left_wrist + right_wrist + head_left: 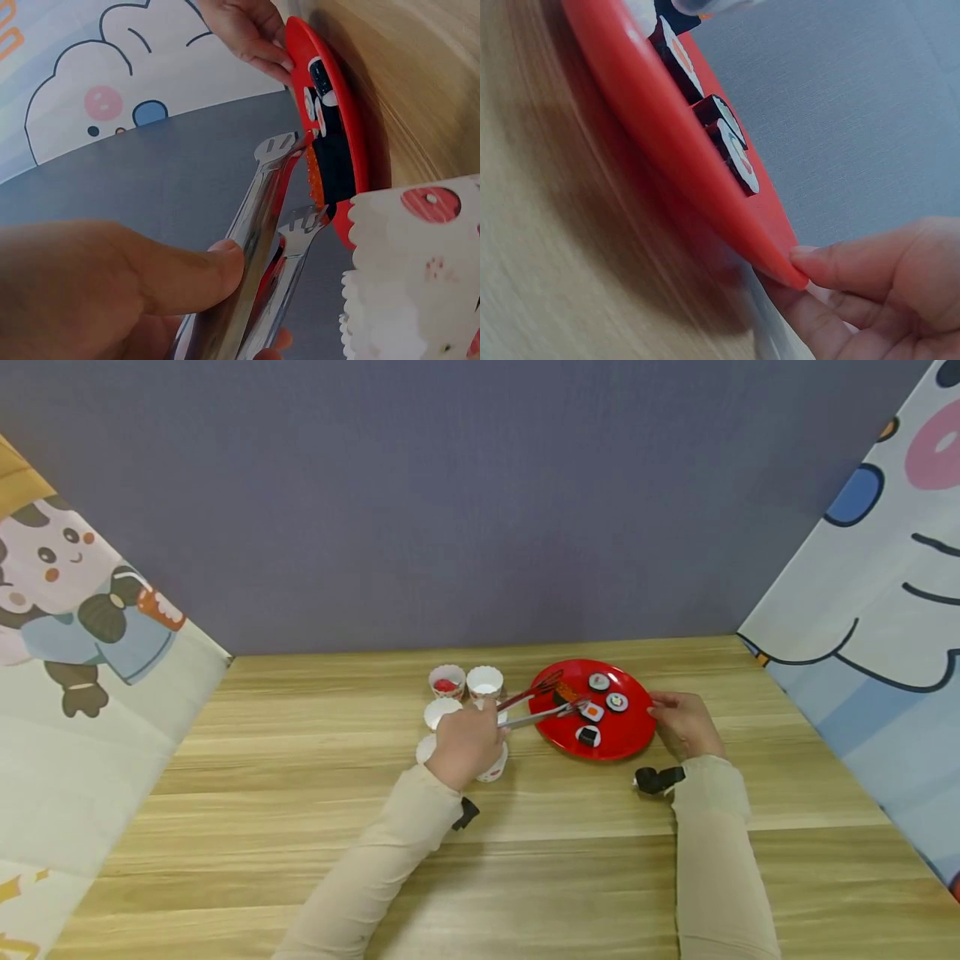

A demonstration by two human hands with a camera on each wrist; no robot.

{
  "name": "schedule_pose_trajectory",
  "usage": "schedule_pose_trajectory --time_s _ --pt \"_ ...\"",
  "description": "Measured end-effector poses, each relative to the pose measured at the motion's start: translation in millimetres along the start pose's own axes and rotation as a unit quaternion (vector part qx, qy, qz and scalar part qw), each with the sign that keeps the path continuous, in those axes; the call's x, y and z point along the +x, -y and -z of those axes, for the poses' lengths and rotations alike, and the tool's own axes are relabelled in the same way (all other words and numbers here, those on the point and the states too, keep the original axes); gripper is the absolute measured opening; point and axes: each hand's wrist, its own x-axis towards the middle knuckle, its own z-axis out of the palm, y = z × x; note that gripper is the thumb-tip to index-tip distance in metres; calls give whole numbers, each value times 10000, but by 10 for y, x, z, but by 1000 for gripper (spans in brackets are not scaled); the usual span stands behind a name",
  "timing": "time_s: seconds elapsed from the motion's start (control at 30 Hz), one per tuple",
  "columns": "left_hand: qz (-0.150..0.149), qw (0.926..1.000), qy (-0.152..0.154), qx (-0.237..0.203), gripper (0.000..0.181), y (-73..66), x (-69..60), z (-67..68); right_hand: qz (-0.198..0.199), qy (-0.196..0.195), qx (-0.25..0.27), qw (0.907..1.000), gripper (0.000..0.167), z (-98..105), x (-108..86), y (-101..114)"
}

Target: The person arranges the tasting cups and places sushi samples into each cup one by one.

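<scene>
**Tongs [255, 217] set around roe-topped sushi [334, 169] on red plate [633, 739]**

The handling is judged partway: one cup is seen filled, while the roe-topped sushi appears not to be lifted from the plate and four other pieces are left there. On the wood-grain desk [225, 827], the red plate is pinched at its right rim by the right grip [686, 722]. The tongs are grasped left of the plate by the left grip [467, 743]; their tips are spread over it with the roe-topped sushi between, though firm contact cannot be confirmed. Left of the plate, six paper cups [485, 695] are seen, some partly hidden. A red piece [445, 686] is contained in the far-row cup more distant from the plate; in its neighbour, only white lining is shown. On the plate, an onigiri [588, 737], an orange-centred roll [593, 712] and two round maki rolls [617, 702] are also held.
</scene>
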Motion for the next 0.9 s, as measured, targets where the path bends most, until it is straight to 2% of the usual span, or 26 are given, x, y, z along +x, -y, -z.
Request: schedule_pose_trajectory --time_s 0.37,0.9 --pt "118 9998 -100 -160 52 -48 67 -64 43 42 54 10000 43 -13 3 18" --pt "50 9998 -164 96 48 -73 67 -103 1 -16 -30 10000 43 -1 16 -10"
